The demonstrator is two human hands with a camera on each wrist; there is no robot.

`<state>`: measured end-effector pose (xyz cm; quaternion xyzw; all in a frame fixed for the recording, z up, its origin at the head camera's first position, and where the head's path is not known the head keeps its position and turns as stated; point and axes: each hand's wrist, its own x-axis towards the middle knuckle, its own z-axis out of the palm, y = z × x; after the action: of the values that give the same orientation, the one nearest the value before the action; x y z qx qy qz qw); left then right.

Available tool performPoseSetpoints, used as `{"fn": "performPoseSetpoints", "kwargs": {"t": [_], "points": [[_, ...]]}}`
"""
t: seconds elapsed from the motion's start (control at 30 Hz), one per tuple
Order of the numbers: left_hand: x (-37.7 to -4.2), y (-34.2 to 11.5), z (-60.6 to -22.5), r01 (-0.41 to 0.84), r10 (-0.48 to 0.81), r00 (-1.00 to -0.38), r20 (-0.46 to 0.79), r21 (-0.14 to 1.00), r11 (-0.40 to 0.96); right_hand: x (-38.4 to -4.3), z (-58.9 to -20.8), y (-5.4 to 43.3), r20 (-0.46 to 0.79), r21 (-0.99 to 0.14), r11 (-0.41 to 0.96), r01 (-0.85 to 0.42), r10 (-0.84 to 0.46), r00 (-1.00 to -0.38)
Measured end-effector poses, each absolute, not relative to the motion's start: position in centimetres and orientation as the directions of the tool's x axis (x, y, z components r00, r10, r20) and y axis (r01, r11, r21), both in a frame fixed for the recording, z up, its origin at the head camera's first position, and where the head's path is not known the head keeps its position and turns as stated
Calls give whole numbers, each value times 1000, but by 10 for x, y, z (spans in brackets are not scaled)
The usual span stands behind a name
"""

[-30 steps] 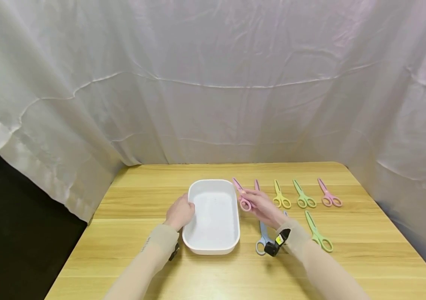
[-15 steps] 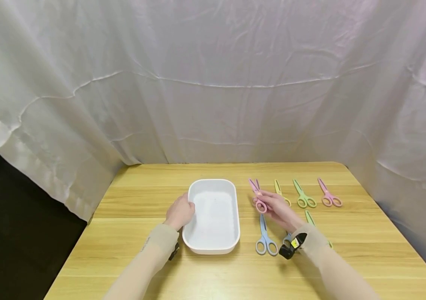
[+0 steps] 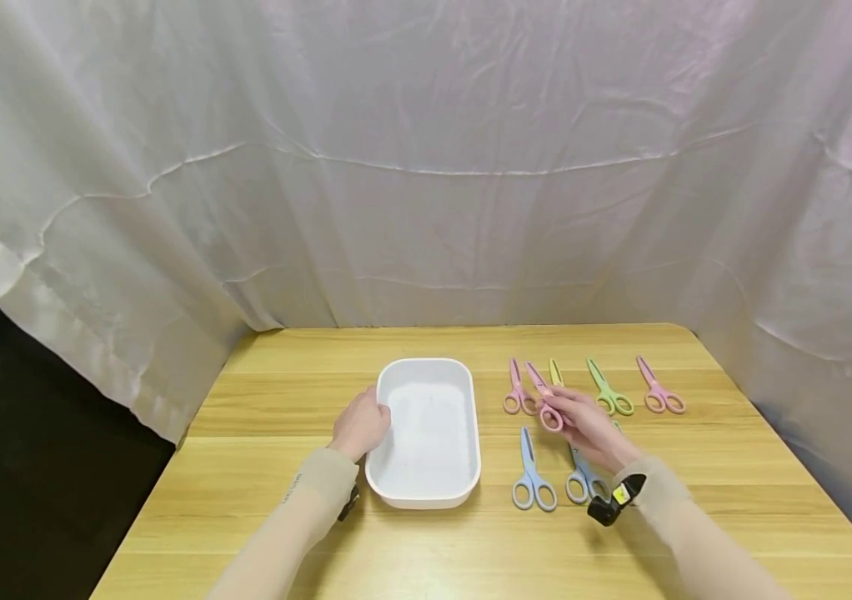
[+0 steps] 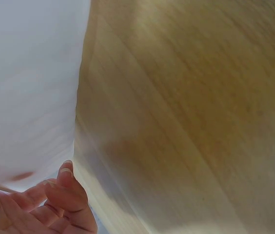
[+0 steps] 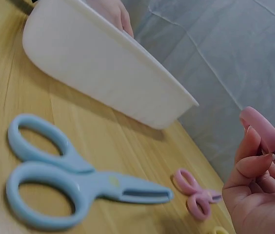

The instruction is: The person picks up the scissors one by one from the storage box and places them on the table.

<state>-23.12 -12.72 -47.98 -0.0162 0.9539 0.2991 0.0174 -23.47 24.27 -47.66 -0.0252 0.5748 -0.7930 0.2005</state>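
My left hand point(image 3: 360, 425) grips the left wall of a white rectangular plastic basin point(image 3: 429, 450), thumb over the rim and fingers outside against the wall. The left wrist view shows those fingers point(image 4: 74, 197) at the white side. To the right, above the table, my right hand point(image 3: 589, 427) pinches a pair of pink scissors point(image 3: 538, 380) by the handle, blades pointing away. A second pair of pink scissors point(image 3: 516, 385) lies just left of it. Yellow scissors point(image 3: 554, 372) are mostly hidden behind the right hand.
Two blue pairs of scissors point(image 3: 528, 462) lie nearer the front, one partly behind the right wrist camera. Green scissors point(image 3: 603, 384) and more pink scissors point(image 3: 654, 385) lie farther right. A pale curtain point(image 3: 426, 225) hangs behind the wooden table point(image 3: 276, 375).
The right hand has moved rightward from the basin's edge with the pink scissors, uncovering the other pink pair and the left blue pair. The left hand and basin have stayed put.
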Motion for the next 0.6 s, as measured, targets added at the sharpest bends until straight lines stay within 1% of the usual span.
{"fn": "performPoseSetpoints", "kwargs": {"t": [0.23, 0.6], "points": [[-231, -128, -480, -33, -16, -999, -35, 565, 824, -231, -479, 262, -164, -914, -292, 282, -369, -915], [-231, -128, -480, -34, -17, -999, -35, 564, 825, -225, -475, 289, -164, -933, -253, 257, -336, -928]]}}
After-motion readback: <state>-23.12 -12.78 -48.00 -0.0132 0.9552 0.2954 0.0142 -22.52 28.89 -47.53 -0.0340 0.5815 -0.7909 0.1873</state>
